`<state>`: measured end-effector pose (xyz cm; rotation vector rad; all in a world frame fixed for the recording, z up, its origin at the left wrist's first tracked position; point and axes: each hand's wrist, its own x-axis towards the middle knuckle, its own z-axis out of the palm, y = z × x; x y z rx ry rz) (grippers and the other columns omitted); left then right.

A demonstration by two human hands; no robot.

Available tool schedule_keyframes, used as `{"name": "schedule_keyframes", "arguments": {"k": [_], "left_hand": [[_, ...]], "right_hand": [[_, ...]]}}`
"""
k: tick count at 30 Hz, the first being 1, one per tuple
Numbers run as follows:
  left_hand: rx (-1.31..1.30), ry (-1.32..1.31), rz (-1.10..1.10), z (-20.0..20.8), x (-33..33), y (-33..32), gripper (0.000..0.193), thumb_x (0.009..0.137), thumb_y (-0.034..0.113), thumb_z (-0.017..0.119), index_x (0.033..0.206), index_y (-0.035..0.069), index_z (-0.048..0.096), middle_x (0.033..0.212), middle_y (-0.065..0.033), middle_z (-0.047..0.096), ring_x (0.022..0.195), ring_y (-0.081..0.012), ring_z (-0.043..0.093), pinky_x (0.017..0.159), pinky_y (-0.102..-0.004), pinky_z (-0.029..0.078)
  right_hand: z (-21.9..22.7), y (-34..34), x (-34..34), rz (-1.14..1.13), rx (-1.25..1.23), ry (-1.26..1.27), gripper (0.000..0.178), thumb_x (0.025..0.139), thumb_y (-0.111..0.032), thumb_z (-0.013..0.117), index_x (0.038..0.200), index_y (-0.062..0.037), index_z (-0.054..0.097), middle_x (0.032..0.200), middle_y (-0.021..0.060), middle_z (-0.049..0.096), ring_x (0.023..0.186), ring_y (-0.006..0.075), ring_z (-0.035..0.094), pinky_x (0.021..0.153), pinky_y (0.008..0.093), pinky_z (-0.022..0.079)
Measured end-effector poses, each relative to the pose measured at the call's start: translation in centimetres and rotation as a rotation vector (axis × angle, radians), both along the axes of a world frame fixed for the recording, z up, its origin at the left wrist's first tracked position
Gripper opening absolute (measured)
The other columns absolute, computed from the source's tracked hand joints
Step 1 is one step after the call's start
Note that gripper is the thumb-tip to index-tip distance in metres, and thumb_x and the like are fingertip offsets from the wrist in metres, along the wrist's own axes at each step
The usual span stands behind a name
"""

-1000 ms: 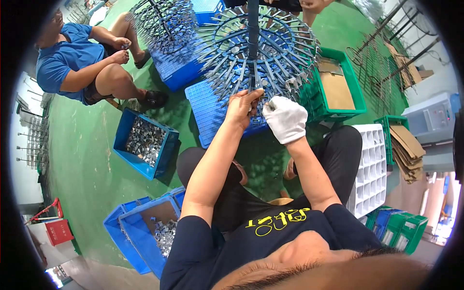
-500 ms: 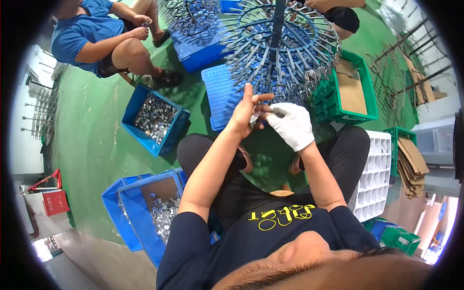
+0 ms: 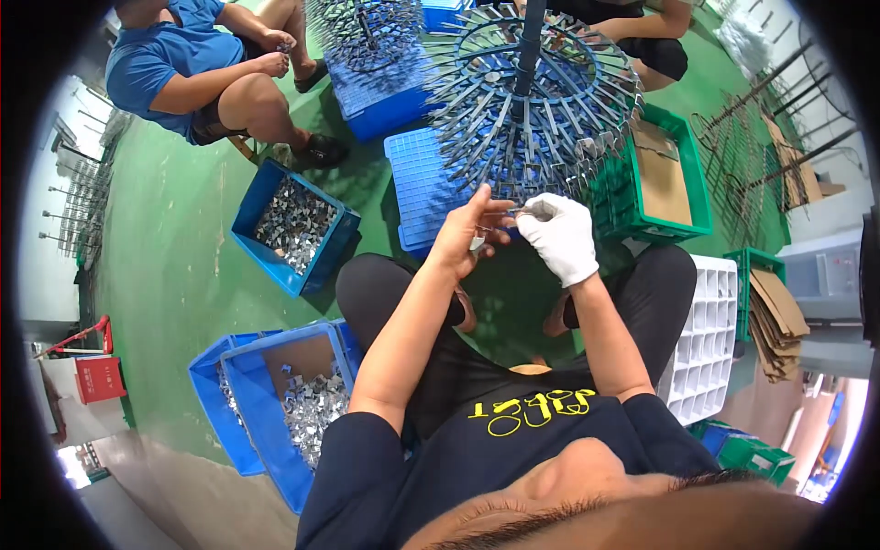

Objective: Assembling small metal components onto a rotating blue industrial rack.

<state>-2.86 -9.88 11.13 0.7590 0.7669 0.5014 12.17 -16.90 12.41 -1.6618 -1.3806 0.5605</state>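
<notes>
My left hand (image 3: 466,240) is bare, its fingers curled loosely around a small shiny metal piece (image 3: 478,243) by the palm. A white glove covers my right hand (image 3: 561,240), whose thumb and fingers are pinched close to the left fingertips. Whatever sits between those right fingertips is too small to make out. Just beyond both hands stands a round rack (image 3: 524,110) of blue rings and many metal prongs around an upright post. Small metal pieces hang on its lower prongs.
Blue bins of metal pieces stand at left (image 3: 291,225) and lower left (image 3: 312,403). A blue crate (image 3: 411,174) is beside the rack, a green crate (image 3: 692,174) to its right, a white divided tray (image 3: 701,339) by my right knee. A person in blue (image 3: 183,69) sits far left; another sits behind the rack.
The right hand has drawn slightly back from the left, leaving a small gap between the fingertips. My left hand has lowered a little, its fingers more bent.
</notes>
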Motion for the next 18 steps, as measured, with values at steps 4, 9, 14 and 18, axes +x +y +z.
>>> {"name": "schedule_keyframes", "arguments": {"k": [4,9,14,18], "left_hand": [[0.09,0.083,-0.01,0.6,-0.6,0.1,0.04,0.086,0.038,0.061,0.103,0.002,0.064,0.083,-0.0059,0.064,0.06,-0.0086,0.053,0.042,-0.0187,0.036],[0.13,0.054,-0.041,0.5,-0.3,0.8,0.026,0.084,0.025,0.066,0.098,0.003,0.065,0.08,-0.0048,0.064,0.057,-0.0069,0.052,0.042,-0.0166,0.032],[-0.117,-0.149,0.061,-0.2,-0.2,0.9,0.021,0.082,0.022,0.068,0.087,0.002,0.066,0.073,-0.0045,0.063,0.053,-0.008,0.051,0.041,-0.0164,0.03],[0.046,0.028,0.006,0.2,-0.3,0.5,0.019,0.082,0.018,0.068,0.087,0.001,0.066,0.074,-0.0059,0.063,0.051,-0.0077,0.049,0.038,-0.017,0.029]], "right_hand": [[0.6,0.1,0.7,0.004,-0.092,0.128,0.014,0.072,-0.014,0.065,0.079,-0.0028,0.067,0.069,0.0048,0.065,0.056,0.0168,0.055,0.055,0.0268,0.045],[2.1,0.2,0.8,0.062,-0.127,0.006,0.01,0.073,-0.003,0.065,0.081,0.0027,0.065,0.072,0.0041,0.065,0.058,0.0102,0.053,0.055,0.0227,0.044],[1.2,-0.5,-0.1,-0.05,0.084,0.245,0.008,0.073,0.0,0.065,0.08,0.0025,0.065,0.074,0.0048,0.065,0.059,0.0108,0.053,0.055,0.0229,0.043],[1.5,-0.7,-0.7,-0.023,0.105,0.447,0.011,0.071,0.001,0.066,0.082,0.0005,0.066,0.074,0.0055,0.065,0.057,0.013,0.052,0.054,0.0242,0.043]]}}
